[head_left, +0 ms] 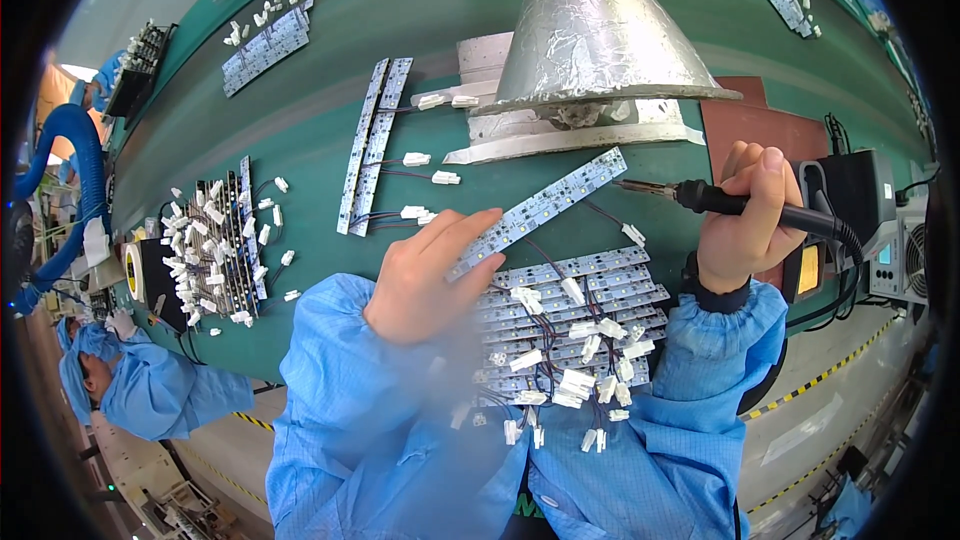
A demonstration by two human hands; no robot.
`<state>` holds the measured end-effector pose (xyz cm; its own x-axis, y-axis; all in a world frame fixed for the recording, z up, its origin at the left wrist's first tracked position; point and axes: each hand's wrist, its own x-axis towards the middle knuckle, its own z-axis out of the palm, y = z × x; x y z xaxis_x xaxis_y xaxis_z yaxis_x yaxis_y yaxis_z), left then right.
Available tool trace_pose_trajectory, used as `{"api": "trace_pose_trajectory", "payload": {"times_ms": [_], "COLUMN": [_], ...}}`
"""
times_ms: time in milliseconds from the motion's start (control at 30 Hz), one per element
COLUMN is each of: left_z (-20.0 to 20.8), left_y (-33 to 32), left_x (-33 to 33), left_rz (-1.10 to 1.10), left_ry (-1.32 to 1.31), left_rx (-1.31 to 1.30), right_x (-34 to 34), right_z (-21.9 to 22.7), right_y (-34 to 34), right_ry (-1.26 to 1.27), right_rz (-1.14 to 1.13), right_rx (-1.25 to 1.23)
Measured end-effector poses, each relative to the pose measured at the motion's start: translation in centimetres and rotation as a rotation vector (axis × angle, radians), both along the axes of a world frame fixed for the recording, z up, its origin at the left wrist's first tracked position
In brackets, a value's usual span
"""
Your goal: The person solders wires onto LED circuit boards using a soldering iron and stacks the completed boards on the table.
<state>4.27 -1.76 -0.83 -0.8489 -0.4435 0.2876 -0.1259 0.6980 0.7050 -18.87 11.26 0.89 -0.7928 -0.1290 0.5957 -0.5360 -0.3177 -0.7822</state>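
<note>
Between the thumb and fingers of my left hand is the near end of a narrow LED circuit board, tilted up toward the right. A dark wire with a white connector hangs from it. My right hand grips a soldering iron like a pen. Its metal tip sits close to the board's far right end; whether they touch I cannot tell. Below the board lie rows of similar LED boards with wires and several white connectors. My left sleeve and a blurred patch hide part of these rows.
A foil-covered fume hood stands ahead. Two LED boards lie left of it. Further left is a rack of wired boards. A black soldering station is at right, its cable looping near my wrist. A co-worker sits at far left.
</note>
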Motion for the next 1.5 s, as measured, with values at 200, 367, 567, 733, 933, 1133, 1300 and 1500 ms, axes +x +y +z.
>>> {"api": "trace_pose_trajectory", "payload": {"times_ms": [200,367,567,733,933,1133,1300,1500], "left_z": [-0.1,0.0,0.0,0.2,-0.1,0.1,0.2,0.2], "left_y": [-0.2,-0.1,-0.1,-0.1,-0.1,0.0,-0.2,-0.1], "left_x": [0.1,-0.1,0.3,0.4,0.4,0.4,0.8,0.8], "left_rz": [-0.003,-0.004,-0.002,-0.001,0.005,0.004,-0.002,0.000], "left_ry": [-0.004,0.001,0.014,0.004,0.004,-0.001,0.015,0.015], "left_rx": [0.006,0.007,0.003,0.004,0.017,0.011,0.000,-0.009], "right_x": [0.2,-0.9,-0.6,-0.5,-0.5,-0.6,-0.5,-0.4], "right_z": [0.0,0.0,0.1,-0.3,-0.5,-0.6,-0.7,-0.7], "right_y": [0.2,0.6,0.6,0.5,0.3,0.4,0.4,0.3], "right_ry": [-0.002,0.050,0.077,0.091,0.081,0.090,0.097,0.069], "right_rz": [0.008,-0.071,-0.073,-0.060,-0.074,-0.046,-0.045,-0.046], "right_rx": [0.074,0.091,0.152,0.189,0.186,0.189,0.177,0.167]}}
